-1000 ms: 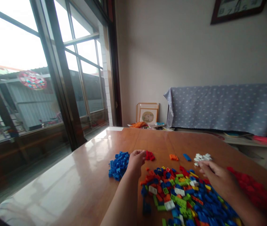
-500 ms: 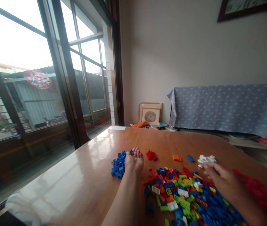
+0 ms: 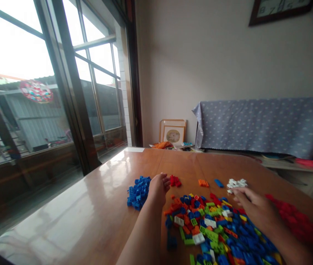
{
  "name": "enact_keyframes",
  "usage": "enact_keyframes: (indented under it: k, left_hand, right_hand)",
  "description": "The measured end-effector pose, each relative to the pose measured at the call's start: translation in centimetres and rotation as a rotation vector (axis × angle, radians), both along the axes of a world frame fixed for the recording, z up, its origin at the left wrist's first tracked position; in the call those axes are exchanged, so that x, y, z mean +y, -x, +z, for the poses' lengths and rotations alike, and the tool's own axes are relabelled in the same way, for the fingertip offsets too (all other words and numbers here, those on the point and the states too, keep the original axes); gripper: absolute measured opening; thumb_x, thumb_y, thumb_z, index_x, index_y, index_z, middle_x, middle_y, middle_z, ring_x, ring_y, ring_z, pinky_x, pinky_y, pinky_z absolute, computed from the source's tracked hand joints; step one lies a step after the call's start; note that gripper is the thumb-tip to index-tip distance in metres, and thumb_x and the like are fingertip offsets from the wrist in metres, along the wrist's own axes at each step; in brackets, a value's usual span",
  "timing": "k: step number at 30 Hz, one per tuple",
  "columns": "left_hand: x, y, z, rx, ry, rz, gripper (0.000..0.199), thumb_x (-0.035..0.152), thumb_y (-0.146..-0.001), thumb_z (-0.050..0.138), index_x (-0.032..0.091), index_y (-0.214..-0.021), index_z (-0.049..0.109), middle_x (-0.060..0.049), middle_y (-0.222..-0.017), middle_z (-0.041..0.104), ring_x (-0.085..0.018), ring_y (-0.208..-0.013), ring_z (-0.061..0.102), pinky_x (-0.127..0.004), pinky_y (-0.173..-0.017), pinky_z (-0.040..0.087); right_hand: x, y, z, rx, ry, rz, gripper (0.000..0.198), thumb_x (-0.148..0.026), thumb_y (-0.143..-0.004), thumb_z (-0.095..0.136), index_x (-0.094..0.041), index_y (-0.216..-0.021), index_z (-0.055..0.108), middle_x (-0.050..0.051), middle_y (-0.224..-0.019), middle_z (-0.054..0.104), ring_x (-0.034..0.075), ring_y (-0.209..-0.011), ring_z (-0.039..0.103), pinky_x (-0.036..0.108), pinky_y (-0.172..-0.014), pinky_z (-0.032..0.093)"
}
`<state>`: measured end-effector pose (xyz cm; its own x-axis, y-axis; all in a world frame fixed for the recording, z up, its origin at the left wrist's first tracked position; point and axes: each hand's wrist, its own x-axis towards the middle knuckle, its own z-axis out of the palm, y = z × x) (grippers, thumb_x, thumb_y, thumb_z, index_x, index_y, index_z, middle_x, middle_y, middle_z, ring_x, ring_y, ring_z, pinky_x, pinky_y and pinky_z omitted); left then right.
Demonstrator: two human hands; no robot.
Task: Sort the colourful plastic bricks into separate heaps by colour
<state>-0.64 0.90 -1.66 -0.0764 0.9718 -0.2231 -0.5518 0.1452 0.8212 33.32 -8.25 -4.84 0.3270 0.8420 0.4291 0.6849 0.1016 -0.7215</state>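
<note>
My left hand (image 3: 158, 189) is beside the right edge of a pile of blue toy bricks (image 3: 137, 193). Its fingers are loosely bent and apart, and no brick shows in them. A few red bricks (image 3: 175, 180) lie just past its fingertips. My right hand (image 3: 251, 202) is at the near side of a small heap of white bricks (image 3: 237, 183). Its thumb and forefinger are drawn together; whatever may be between them is hidden. Between my forearms spreads a large mixed heap of bricks (image 3: 214, 235) in several colours.
Orange bricks (image 3: 203, 183) and a blue brick (image 3: 218, 183) lie in a row toward the back of the wooden table (image 3: 90, 213). A red pile (image 3: 297, 217) is at the right, partly behind my right arm. A glass window wall (image 3: 62, 92) stands on the left.
My left hand has turned from palm up to sideways, and the blue brick seen at its thumb no longer shows there. My right hand stays by the white bricks. The view has shifted slightly.
</note>
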Motion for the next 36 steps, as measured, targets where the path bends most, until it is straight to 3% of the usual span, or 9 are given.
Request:
enact_keyframes:
  k: [2, 5, 10, 19, 27, 36]
  left_hand:
    - [-0.2, -0.5, -0.5, 0.174, -0.042, -0.058, 0.007, 0.012, -0.076, 0.068, 0.014, -0.083, 0.067, -0.005, -0.068, 0.066, -0.011, -0.051, 0.055, -0.019, -0.048, 0.035]
    - [-0.6, -0.7, -1.7, 0.418, -0.101, -0.124, 0.017, -0.002, -0.063, 0.068, 0.015, -0.065, 0.066, 0.000, -0.054, 0.058, -0.010, -0.047, 0.047, -0.019, -0.047, 0.029]
    - [-0.8, -0.2, -3.3, 0.715, -0.180, -0.185, 0.025, -0.005, -0.054, 0.069, 0.020, -0.057, 0.065, 0.002, -0.050, 0.052, -0.014, -0.050, 0.049, -0.020, -0.049, 0.031]
    - [-1.1, -0.7, -2.7, 1.007, -0.365, -0.312, 0.022, 0.001, -0.059, 0.072, 0.023, -0.063, 0.070, -0.001, -0.063, 0.061, -0.015, -0.057, 0.054, -0.021, -0.054, 0.039]
    - [-0.7, -1.1, -2.9, 1.186, -0.359, -0.511, 0.020, 0.002, -0.057, 0.064, 0.015, -0.068, 0.075, 0.000, -0.056, 0.061, -0.013, -0.053, 0.051, -0.022, -0.050, 0.032]
    - [-1.1, -1.9, -2.7, 1.322, -0.394, -0.557, 0.029, 0.012, -0.068, 0.058, 0.016, -0.091, 0.076, -0.002, -0.072, 0.068, -0.013, -0.062, 0.055, -0.022, -0.053, 0.033]
  right_hand:
    - [-0.1, 0.0, 0.1, 0.021, 0.051, 0.028, 0.046, -0.061, -0.087, 0.054, -0.024, -0.106, 0.075, 0.005, -0.095, 0.081, 0.027, -0.088, 0.076, 0.032, -0.077, 0.059]
    - [0.1, -0.3, 0.0, 0.063, 0.083, 0.056, 0.045, -0.060, -0.086, 0.055, -0.025, -0.108, 0.074, 0.005, -0.097, 0.080, 0.028, -0.091, 0.076, 0.032, -0.078, 0.059]
    - [0.4, -0.3, 0.1, 0.128, 0.078, 0.081, 0.044, -0.059, -0.085, 0.057, -0.026, -0.107, 0.074, 0.003, -0.104, 0.080, 0.027, -0.094, 0.075, 0.032, -0.079, 0.059]
    - [-0.7, 1.3, 1.5, 0.123, 0.070, 0.082, 0.043, -0.059, -0.089, 0.052, -0.023, -0.102, 0.073, 0.003, -0.087, 0.079, 0.026, -0.086, 0.074, 0.029, -0.072, 0.056]
    - [-0.6, 1.3, 1.2, 0.139, 0.057, 0.100, 0.044, -0.057, -0.090, 0.053, -0.023, -0.109, 0.072, 0.005, -0.095, 0.078, 0.026, -0.090, 0.073, 0.030, -0.073, 0.055]
    - [-0.6, 1.5, 1.1, 0.044, 0.041, 0.103, 0.041, -0.056, -0.092, 0.051, -0.023, -0.104, 0.071, 0.004, -0.090, 0.077, 0.023, -0.080, 0.070, 0.029, -0.070, 0.053]
